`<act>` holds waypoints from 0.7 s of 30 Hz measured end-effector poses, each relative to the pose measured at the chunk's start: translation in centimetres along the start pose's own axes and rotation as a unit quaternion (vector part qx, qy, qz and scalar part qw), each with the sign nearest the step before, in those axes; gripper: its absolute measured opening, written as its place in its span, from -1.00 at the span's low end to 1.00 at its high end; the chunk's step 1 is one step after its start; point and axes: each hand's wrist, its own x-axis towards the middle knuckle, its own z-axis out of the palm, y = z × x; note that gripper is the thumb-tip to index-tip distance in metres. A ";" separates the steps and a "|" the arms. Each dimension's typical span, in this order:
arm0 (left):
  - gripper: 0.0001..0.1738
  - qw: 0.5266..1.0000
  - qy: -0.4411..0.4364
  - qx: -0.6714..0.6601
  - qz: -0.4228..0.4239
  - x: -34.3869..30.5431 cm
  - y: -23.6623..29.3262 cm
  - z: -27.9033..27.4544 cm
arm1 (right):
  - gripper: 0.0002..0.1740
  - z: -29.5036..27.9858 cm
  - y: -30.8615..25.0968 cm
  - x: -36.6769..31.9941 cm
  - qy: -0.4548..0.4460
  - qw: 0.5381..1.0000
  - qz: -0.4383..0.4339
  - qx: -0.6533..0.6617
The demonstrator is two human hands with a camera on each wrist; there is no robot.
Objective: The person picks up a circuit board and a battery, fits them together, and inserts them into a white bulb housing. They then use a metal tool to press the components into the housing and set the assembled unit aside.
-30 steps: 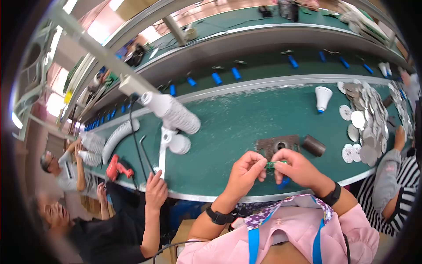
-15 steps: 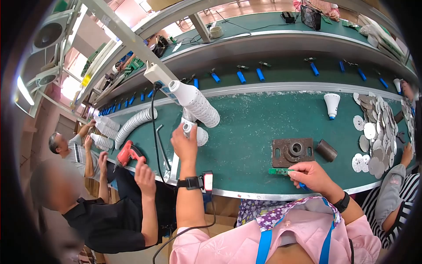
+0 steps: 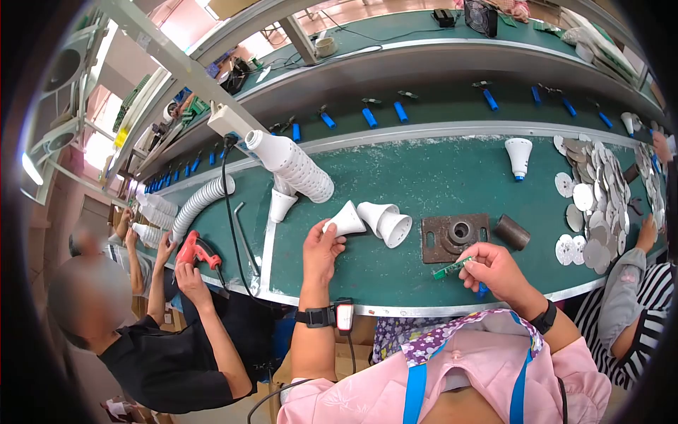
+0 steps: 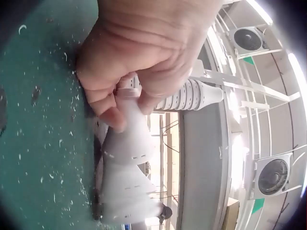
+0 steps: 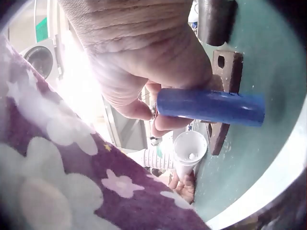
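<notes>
My left hand [image 3: 321,253] pinches the narrow neck of a white flared lamp housing [image 3: 347,218], which lies tilted low over the green table. In the left wrist view its thumb and fingers close round the neck of the same housing [image 4: 128,136]. Two more white housings [image 3: 395,227], partly nested, lie just to its right. My right hand [image 3: 496,271] holds a small green circuit board [image 3: 452,268] between thumb and fingers. A blue cylinder [image 5: 211,106] hangs beside those fingers in the right wrist view.
A rusty metal fixture [image 3: 439,240] with a round socket stands before my right hand, a dark pipe piece [image 3: 512,233] beside it. Stacked white housings [image 3: 291,167] lean at left. Metal discs [image 3: 597,205] pile up at right. A person [image 3: 169,346] sits at left near a red power tool [image 3: 198,251].
My left hand left the circuit board, reached the housings at left, then came back rightward with one. Two other housings now lie mid-table. The right hand keeps the board.
</notes>
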 end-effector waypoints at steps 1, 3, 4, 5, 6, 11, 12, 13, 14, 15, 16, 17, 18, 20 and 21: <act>-0.63 1.000 0.000 0.001 -0.003 -0.4 0.2 -0.1 | -0.86 -0.1 0.2 0.1 0.001 1.000 -0.009 0.009; -0.63 0.997 0.043 -0.013 0.063 -1.2 0.4 -0.4 | -0.87 0.0 0.3 0.3 0.000 1.000 -0.016 0.020; -0.62 0.992 0.078 0.011 0.102 -2.0 0.7 -0.4 | -0.86 0.1 0.4 0.3 0.007 0.999 -0.019 0.031; -0.62 0.992 0.078 0.013 0.100 -3.0 1.1 0.0 | -0.85 0.2 0.3 0.4 0.014 0.999 -0.022 0.043; -0.63 0.982 0.066 0.067 0.166 -4.3 1.5 0.6 | -0.85 0.3 0.3 0.5 0.015 0.999 -0.019 0.045; -0.52 0.961 -0.138 0.074 0.229 -9.4 0.1 4.9 | -0.85 1.5 -0.6 1.2 0.019 0.986 -0.049 0.157; -0.50 0.959 -0.171 0.056 0.219 -9.8 -0.5 5.6 | -0.82 1.7 -0.7 1.2 0.013 0.985 -0.041 0.166; -0.48 0.956 -0.205 0.037 0.208 -10.0 -0.9 6.4 | -0.82 1.9 -0.5 1.2 0.022 0.985 -0.039 0.168; -0.51 0.957 -0.226 0.015 0.184 -10.3 -1.3 7.1 | -0.80 2.1 -0.2 1.1 0.005 0.990 -0.032 0.139; -0.51 0.956 -0.232 0.013 0.177 -10.4 -1.5 7.5 | -0.77 2.1 0.1 1.0 -0.012 0.994 -0.024 0.109; -0.53 0.954 -0.244 0.031 0.169 -10.5 -1.7 7.9 | -0.75 2.1 0.0 0.6 -0.021 0.996 0.002 0.083; -0.54 0.952 -0.256 0.049 0.162 -10.6 -1.8 8.2 | -0.75 1.8 0.1 0.3 -0.015 0.996 0.003 0.085; -0.57 0.952 -0.258 0.052 0.154 -10.7 -1.8 8.4 | -0.76 1.5 0.3 0.2 -0.052 0.998 0.015 0.042; -0.57 0.946 -0.273 0.064 0.159 -10.7 -1.8 8.5 | -0.77 0.9 0.9 0.0 -0.092 0.995 0.031 0.005; -0.57 0.940 -0.287 0.078 0.168 -10.7 -1.8 8.5 | -0.77 0.9 0.8 -0.1 -0.090 0.995 0.033 0.006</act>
